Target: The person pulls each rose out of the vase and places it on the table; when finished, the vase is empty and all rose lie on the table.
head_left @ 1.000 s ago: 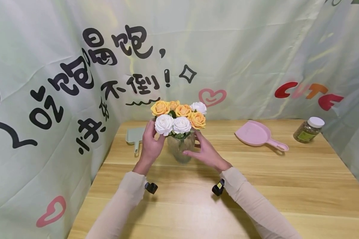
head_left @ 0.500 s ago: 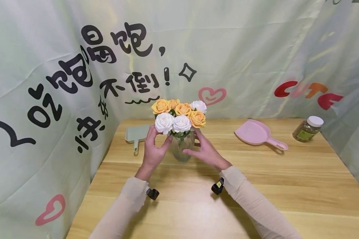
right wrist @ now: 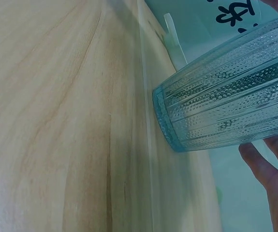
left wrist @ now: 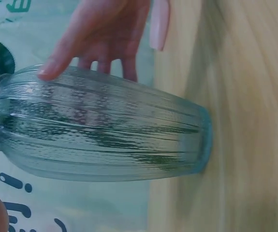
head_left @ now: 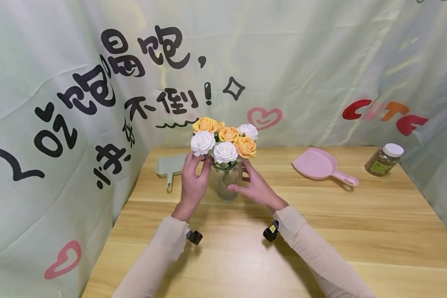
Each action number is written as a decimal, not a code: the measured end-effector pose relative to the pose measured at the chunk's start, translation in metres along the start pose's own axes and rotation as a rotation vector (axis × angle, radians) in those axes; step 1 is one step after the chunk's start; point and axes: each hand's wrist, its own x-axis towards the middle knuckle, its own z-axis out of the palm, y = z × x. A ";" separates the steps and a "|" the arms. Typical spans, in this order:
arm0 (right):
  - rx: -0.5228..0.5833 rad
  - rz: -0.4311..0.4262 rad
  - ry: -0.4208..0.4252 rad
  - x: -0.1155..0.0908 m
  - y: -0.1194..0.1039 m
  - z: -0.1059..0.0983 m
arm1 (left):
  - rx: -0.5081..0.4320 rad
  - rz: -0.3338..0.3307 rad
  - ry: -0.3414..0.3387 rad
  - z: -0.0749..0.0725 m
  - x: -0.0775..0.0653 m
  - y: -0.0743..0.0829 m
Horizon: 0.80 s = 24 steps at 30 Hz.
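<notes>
A ribbed clear glass vase (head_left: 226, 182) stands upright on the wooden table, holding several white and yellow roses. My left hand (head_left: 193, 182) is at the left of the vase mouth, its thumb and fingers pinching just beneath a white rose (head_left: 203, 142); the exact grip is partly hidden by petals. Around the right side of the vase lies my right hand (head_left: 258, 188), thumb on the front of the glass and fingers behind. In the left wrist view the right thumb (left wrist: 51, 67) touches the glass near its neck. Dark stems show through the vase wall (right wrist: 230, 92).
A grey-green dustpan (head_left: 170, 165) lies behind my left hand. To the right are a pink dustpan-shaped scoop (head_left: 316, 164) and a white-lidded jar (head_left: 383, 160). A printed cloth (head_left: 301, 74) hangs along the table's back and sides.
My left hand has shifted right, in toward the vase mouth. The left white and yellow roses have risen and tilted slightly. My right hand has stayed on the vase.
</notes>
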 end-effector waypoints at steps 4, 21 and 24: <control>-0.001 0.013 -0.003 0.000 0.000 -0.001 | -0.078 -0.011 0.053 -0.003 0.014 0.008; 0.000 0.026 -0.001 -0.001 0.001 -0.001 | -0.270 -0.026 0.235 -0.037 0.075 0.044; -0.002 0.027 0.000 -0.001 0.002 -0.002 | -0.298 -0.037 0.262 -0.046 0.085 0.047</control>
